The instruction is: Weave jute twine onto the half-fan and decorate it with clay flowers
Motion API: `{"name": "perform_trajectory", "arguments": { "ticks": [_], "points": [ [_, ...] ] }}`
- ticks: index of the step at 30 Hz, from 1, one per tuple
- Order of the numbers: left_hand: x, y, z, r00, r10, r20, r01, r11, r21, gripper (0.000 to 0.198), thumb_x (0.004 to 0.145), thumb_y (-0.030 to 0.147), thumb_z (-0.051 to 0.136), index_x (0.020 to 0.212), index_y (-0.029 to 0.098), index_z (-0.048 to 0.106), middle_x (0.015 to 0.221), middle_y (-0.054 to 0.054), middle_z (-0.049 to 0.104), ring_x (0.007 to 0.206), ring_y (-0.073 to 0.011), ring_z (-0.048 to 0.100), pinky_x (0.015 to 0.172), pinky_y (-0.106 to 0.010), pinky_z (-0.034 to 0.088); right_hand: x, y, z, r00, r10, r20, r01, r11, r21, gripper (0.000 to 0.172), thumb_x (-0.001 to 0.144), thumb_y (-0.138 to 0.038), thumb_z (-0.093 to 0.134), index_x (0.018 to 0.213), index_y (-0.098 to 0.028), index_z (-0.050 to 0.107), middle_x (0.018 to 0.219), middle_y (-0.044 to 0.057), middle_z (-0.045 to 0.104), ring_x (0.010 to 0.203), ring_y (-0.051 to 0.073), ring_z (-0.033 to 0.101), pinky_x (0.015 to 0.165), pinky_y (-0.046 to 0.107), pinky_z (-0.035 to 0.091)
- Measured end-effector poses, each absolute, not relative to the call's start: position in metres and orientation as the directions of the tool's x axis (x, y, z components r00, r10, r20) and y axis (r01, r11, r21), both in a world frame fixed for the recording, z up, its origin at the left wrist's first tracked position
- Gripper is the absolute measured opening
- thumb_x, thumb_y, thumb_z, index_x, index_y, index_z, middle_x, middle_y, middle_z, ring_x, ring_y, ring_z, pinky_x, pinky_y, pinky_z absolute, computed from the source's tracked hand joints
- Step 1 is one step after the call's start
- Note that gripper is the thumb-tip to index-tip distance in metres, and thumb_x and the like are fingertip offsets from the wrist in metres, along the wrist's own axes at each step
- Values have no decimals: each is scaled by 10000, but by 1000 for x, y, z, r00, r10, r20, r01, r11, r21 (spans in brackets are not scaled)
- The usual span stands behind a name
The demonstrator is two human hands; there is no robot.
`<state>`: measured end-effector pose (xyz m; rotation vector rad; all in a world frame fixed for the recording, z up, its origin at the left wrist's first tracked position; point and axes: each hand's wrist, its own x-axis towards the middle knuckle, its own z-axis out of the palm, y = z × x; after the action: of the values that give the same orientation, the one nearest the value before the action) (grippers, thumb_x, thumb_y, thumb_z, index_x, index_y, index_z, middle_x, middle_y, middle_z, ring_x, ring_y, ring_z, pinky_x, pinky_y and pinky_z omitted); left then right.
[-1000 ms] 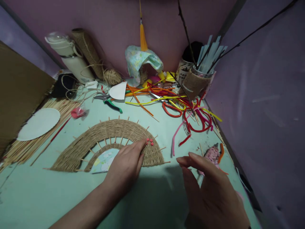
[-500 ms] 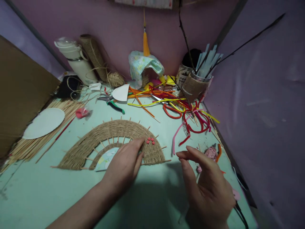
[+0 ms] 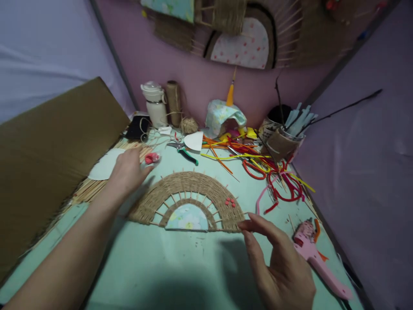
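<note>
A woven twine fan-shaped piece (image 3: 180, 183) lies on the pale green table, with a floral fabric half-circle (image 3: 187, 217) at its centre and several small red dots (image 3: 230, 202) on its right side. My left hand (image 3: 127, 170) is over the sticks and white oval at the left, fingers apart, close to a small bag of red clay (image 3: 152, 158); nothing shows in it. My right hand (image 3: 277, 258) hovers by the fan's right end, thumb and forefinger tips nearly together. Whatever they may pinch is too small to make out.
A pink glue gun (image 3: 322, 269) lies at the right. Behind the fan are green-handled pruners (image 3: 187, 156), red-handled scissors (image 3: 254, 171) and coloured pipe cleaners. A white bottle (image 3: 157, 107) and a cardboard panel (image 3: 64, 163) stand at the left.
My left hand has left the fan and moved to the far left, near the red clay. The view has tilted up and turned left. My right hand keeps its pinched shape.
</note>
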<state>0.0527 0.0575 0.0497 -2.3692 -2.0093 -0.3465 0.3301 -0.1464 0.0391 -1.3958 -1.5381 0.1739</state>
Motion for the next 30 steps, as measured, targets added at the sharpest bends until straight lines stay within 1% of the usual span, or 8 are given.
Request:
{"name": "perform_trajectory", "arguments": {
  "ticks": [5,9,12,14,17,21,26,30],
  "points": [
    [38,93,22,138,986,91,975,-152,164,303,771,318,638,985,109,592,990,-185,640,978,-340,593,828,-431,454,294,-126,50,13,802,597,647,449,-617,311,869,-100,569,1164,-200,568,891,30,707,787,155,682,731,284,558],
    [37,108,6,193,967,165,933,-233,274,289,771,303,632,1017,152,630,1131,-153,618,1109,-322,526,933,-435,403,273,-116,48,-106,810,576,607,512,-608,259,868,-95,569,1107,-195,580,876,31,698,781,149,665,697,270,543],
    [39,108,6,202,958,203,894,-265,362,226,807,315,602,976,172,648,1119,-124,630,1091,-295,527,954,-445,394,265,-109,43,-153,825,544,603,514,-610,224,879,-108,567,1085,-194,583,863,29,694,773,144,659,706,270,538],
    [45,96,14,245,941,235,820,-330,468,213,816,313,603,976,179,644,1071,-101,651,1037,-266,552,942,-433,411,264,-105,40,-154,836,526,603,502,-620,223,887,-114,561,1094,-196,581,858,26,691,771,141,657,704,264,538],
    [61,62,30,305,923,235,583,-376,720,242,816,340,622,1009,194,639,1028,-61,673,924,-211,599,874,-376,466,265,-101,35,-116,838,533,603,486,-633,243,889,-110,555,1116,-196,575,890,32,693,802,140,660,720,255,538],
    [82,10,40,480,875,53,275,-208,939,211,790,318,661,955,188,643,941,-30,689,855,-175,627,786,-306,502,270,-99,34,-38,833,552,604,460,-651,292,883,-106,558,1158,-204,564,952,42,684,850,143,653,748,253,541],
    [92,-15,31,554,827,-98,294,-84,952,219,721,277,717,919,195,671,900,-10,679,851,-168,610,778,-289,491,277,-101,33,5,840,542,617,424,-663,351,872,-96,559,1203,-213,565,968,53,634,897,162,617,776,284,545],
    [94,-14,24,612,781,-124,313,-96,945,348,722,263,706,1066,225,667,979,-21,668,873,-173,602,779,-309,493,280,-104,29,1,858,514,624,401,-671,372,874,-88,535,1221,-219,567,1022,67,578,941,169,594,823,312,534]
  ]
}}
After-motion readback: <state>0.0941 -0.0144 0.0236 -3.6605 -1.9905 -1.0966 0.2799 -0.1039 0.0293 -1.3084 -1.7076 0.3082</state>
